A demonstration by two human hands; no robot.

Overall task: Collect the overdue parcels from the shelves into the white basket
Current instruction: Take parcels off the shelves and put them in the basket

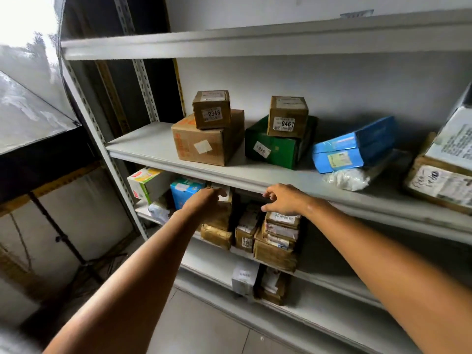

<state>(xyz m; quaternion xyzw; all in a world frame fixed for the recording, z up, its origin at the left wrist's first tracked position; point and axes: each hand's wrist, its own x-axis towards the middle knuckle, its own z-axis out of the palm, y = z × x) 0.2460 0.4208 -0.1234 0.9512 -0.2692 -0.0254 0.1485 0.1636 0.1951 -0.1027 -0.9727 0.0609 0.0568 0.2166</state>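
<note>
Both my arms reach into the second shelf from the bottom of a grey metal rack [158, 146]. My left hand [204, 200] rests on top of a tall brown taped parcel [217, 223] with its fingers curled over the upper edge. My right hand [283, 200] hovers with fingers apart just above a stack of brown parcels [278, 236] with white labels. A small brown box [245, 233] stands between the two. The white basket is not in view.
The shelf above holds two small brown boxes marked 0346 [212, 109] and 046 [287, 117] on an orange-printed carton [207, 141] and a green box [275, 149], blue packets [352, 146], a white bag [347, 178]. Blue [184, 190] and white cartons [145, 185] stand at left. A tripod [66, 241] stands on the floor.
</note>
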